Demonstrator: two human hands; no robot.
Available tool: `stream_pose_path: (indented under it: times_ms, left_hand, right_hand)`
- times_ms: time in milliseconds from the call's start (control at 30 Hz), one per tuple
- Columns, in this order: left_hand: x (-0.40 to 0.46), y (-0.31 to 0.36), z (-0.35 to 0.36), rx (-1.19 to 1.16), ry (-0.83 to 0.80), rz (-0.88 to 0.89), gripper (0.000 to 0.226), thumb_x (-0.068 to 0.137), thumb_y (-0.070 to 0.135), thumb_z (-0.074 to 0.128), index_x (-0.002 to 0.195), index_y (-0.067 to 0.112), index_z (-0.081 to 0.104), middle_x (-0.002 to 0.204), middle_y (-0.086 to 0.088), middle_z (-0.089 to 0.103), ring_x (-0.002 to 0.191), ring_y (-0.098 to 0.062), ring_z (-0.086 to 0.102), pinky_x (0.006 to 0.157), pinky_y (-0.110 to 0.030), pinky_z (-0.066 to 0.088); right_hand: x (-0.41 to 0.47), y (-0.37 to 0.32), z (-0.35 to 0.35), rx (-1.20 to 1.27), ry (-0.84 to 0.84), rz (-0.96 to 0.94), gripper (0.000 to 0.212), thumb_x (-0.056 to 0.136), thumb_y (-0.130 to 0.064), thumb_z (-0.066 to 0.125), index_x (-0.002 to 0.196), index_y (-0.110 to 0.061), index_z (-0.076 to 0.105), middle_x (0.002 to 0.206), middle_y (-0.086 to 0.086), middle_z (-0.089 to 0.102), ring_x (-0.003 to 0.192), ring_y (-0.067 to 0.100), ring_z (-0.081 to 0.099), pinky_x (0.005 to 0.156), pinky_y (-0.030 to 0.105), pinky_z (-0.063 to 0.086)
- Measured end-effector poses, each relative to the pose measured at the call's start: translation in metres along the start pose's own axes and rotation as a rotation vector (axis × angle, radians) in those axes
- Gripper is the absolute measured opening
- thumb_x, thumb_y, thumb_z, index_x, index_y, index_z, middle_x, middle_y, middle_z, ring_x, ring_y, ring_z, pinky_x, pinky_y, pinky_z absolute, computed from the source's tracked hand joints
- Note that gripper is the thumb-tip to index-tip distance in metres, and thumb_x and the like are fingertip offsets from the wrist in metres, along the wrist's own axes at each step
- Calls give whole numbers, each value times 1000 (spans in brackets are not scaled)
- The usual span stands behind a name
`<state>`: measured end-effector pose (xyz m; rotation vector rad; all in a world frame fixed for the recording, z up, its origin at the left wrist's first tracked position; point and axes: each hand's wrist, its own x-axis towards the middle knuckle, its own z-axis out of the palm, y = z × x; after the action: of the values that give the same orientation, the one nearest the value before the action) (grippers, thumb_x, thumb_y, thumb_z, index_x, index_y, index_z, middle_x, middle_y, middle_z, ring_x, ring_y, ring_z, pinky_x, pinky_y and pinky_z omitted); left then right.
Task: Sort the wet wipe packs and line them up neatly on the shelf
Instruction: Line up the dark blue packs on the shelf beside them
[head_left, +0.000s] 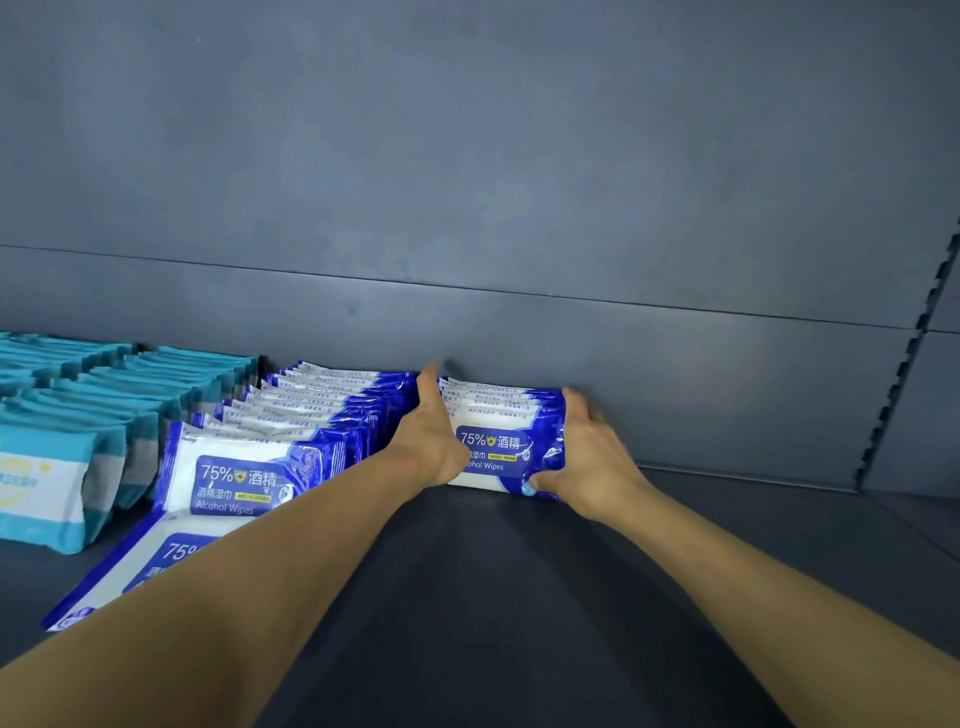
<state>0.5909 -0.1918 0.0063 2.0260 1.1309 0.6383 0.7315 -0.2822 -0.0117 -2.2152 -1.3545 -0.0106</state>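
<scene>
A short row of blue-and-white alcohol wipe packs (501, 434) stands upright against the shelf's back wall. My left hand (434, 431) lies along the row's left side, fingers straight and reaching back. My right hand (587, 452) grips the right end, thumb curled over the front pack's lower corner. Left of it runs a longer row of the same blue packs (291, 426). One blue pack (150, 561) lies flat in front of that row, partly hidden under my left forearm.
Teal-and-white wipe packs (78, 431) stand in rows at the far left. The dark grey shelf floor (519, 597) spreads in front and to the right. A slotted upright (904, 364) marks the right end of the back wall.
</scene>
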Motion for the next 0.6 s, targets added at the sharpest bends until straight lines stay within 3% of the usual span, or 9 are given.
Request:
stream_pose_path:
  times_ms: [133,233,367,500,600]
  left_hand:
    - [2,-3,2,-39,5,4,101,83,-11,60,150,28,-5,125,-10,50,97,-21,58,79,-34,54]
    - [3,-6,3,-38,17,28,98,83,-9,61,150,26,-1,132,-10,49,106,-22,58,84,-36,54]
    - [4,-5,0,-61,-19,-13,98,85,-6,62,150,24,-4,128,-11,49,100,-17,55,87,-38,53]
    - [5,-7,1,-81,-11,-21,87,85,-8,59,147,17,4,111,-7,52,95,-20,57,81,-32,52]
    - [4,-9,0,-73,-6,-8,76,85,-8,58,142,14,14,104,-2,49,90,-17,53,74,-26,46]
  right_hand:
    - [2,-4,2,-23,93,-34,73,80,-14,72,136,-11,25,131,11,48,112,32,55,87,40,50]
    - [1,-4,4,-36,119,-51,75,81,-16,71,139,-10,23,137,9,43,118,29,52,90,41,49]
    - [0,-1,5,65,66,46,100,75,-20,79,147,-11,9,141,7,38,124,25,47,93,40,48]
    - [0,0,6,252,-43,76,75,76,-8,75,133,-12,28,125,6,54,97,15,54,78,26,46]
    - [-1,1,7,274,-52,56,72,80,-5,71,136,-14,27,126,4,54,98,13,53,77,23,43]
